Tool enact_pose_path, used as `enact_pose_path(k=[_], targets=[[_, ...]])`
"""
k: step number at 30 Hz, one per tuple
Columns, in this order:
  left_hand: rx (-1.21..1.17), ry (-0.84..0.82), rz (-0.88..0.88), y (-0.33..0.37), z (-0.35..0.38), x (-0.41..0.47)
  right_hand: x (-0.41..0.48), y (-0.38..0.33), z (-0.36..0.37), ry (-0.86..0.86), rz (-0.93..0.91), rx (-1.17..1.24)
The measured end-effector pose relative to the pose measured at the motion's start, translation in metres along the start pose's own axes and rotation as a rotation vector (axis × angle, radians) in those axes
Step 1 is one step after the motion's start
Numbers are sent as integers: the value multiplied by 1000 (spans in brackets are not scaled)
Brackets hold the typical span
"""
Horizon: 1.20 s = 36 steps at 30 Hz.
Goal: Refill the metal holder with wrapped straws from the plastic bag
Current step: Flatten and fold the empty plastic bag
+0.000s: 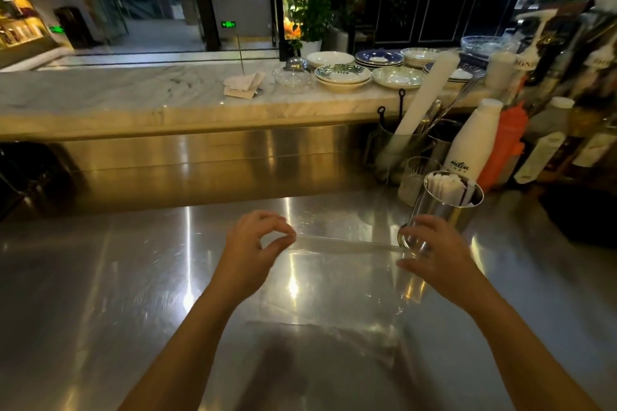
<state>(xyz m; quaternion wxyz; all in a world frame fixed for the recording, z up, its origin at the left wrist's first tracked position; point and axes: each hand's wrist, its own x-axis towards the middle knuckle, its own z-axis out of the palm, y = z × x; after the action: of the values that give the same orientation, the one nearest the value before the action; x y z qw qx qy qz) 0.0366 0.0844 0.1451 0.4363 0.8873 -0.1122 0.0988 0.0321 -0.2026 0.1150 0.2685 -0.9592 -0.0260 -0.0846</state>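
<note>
A clear plastic bag (334,287) lies flat on the steel counter (100,277) and looks empty of straws. My left hand (253,250) pinches the left end of its top edge between thumb and forefinger. The shiny metal holder (450,210) stands just right of the bag, leaning a little. White wrapped straws (445,188) fill it to the rim. My right hand (434,257) curls around the holder's base, with the thumb beside the bag's right edge.
Right behind the holder are a glass (414,177), a white bottle (470,143), an orange squeeze bottle (504,143) and a utensil pot with a paper roll (424,93). More bottles crowd the right edge. Stacked plates (344,75) sit on the raised marble ledge (133,97).
</note>
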Motion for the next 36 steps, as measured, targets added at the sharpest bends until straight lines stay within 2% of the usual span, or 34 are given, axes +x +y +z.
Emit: enact_pose_path(k=[4, 8, 10, 13, 16, 19, 22, 24, 26, 29, 32, 36], targets=[[-6, -80, 195, 25, 4, 6, 8, -31, -3, -322, -164, 142], [-85, -41, 273, 37, -2, 15, 16, -51, -9, -309, -226, 154], [-284, 15, 207, 31, -15, 24, 17, -53, -21, -293, -231, 271], [-763, 56, -22, 8, -32, 41, 16, -52, -42, -281, -215, 558], [-1150, -160, -202, -16, -27, 45, 15, -47, -52, -268, -176, 834], [-1263, -378, -226, -24, -4, 37, 19, -40, -42, -222, -62, 997], [-1260, -562, -282, -22, 19, 23, 24, -30, -22, -172, 124, 1124], [-1202, -582, -354, -19, 28, 17, 24, -24, -11, -171, 234, 1188], [-1034, -516, -359, -18, 36, 14, 23, -19, -3, -163, 299, 1236], [-819, -332, -333, -18, 42, 16, 22, -15, 2, -175, 327, 1217], [-855, -239, -376, -22, 40, 20, 22, -10, 5, -199, 331, 1180], [-804, -250, -383, -27, 34, 22, 23, -6, 4, -235, 291, 1111]])
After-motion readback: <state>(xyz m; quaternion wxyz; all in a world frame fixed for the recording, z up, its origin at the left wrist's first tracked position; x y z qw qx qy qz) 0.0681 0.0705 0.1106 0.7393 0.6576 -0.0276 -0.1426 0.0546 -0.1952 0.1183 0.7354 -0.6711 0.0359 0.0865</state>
